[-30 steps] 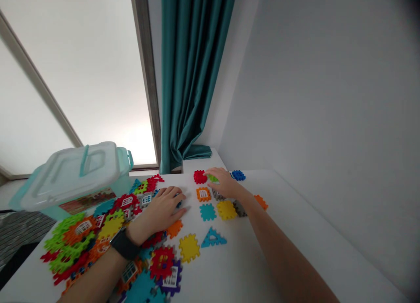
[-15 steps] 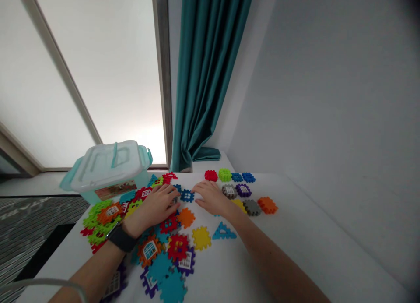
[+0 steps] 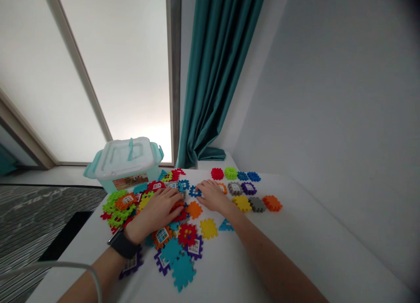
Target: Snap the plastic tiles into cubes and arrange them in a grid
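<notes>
Several colourful toothed plastic building tiles lie on a white table. My left hand (image 3: 161,209), with a dark watch on its wrist, lies palm down over the heaped tiles, fingers stretched apart; what is under the palm is hidden. A red tile (image 3: 179,214) shows beneath its thumb. My right hand (image 3: 212,196) reaches to a blue window tile (image 3: 194,191), fingertips and thumb at its right edge, still apart. Close to the right hand are an orange window tile (image 3: 222,188), a grey window tile (image 3: 235,188) and a yellow tile (image 3: 242,203).
A lidded clear and teal box (image 3: 127,160) stands at the back left. Loose tiles lie in short rows at right, including a red tile (image 3: 217,173) and an orange tile (image 3: 272,203). A teal curtain (image 3: 219,75) hangs behind; a white cable (image 3: 65,264) crosses the lower left.
The view has shifted, so the table appears further right and slightly higher. My right hand has come a little left, onto the blue tile's edge. My left hand has slid slightly nearer over the heap.
</notes>
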A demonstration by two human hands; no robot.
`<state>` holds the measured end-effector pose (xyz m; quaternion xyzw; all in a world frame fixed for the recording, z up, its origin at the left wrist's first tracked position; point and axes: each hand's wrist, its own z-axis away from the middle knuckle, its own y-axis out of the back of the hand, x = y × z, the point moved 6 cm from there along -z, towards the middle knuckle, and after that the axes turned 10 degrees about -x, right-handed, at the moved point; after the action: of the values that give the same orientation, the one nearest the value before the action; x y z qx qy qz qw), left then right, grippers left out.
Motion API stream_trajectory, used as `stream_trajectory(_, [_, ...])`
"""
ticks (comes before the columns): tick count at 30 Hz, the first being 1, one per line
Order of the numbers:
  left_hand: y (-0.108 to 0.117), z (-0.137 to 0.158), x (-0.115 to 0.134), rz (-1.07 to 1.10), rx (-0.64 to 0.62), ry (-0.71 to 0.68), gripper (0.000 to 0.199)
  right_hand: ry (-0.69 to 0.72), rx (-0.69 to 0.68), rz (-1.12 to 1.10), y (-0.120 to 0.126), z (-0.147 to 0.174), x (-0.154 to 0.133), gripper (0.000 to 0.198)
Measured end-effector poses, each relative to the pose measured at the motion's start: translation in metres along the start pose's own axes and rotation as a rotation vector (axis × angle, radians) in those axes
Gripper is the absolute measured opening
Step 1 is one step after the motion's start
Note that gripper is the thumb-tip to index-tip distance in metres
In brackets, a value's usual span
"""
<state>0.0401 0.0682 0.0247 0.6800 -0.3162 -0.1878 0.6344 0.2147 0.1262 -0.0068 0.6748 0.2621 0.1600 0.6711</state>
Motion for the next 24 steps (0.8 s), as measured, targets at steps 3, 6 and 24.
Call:
stream_trajectory(3, [0.002,0.004,0.004,0.0,0.025,-0.019,0.021,-0.029,0.023,-0.012,0.005,0.003,-0.002,0.02])
stream_trajectory(6, [0.005,0.009,0.006,0.019,0.081,-0.029,0.021,-0.045,0.052,-0.035,0.012,0.008,-0.004,0.017])
stream_trajectory(24, [-0.001,0.026,0.009,0.117,0.162,-0.055,0.057,0.272,0.322,-0.276,0.026,0.069,-0.074,0.03])
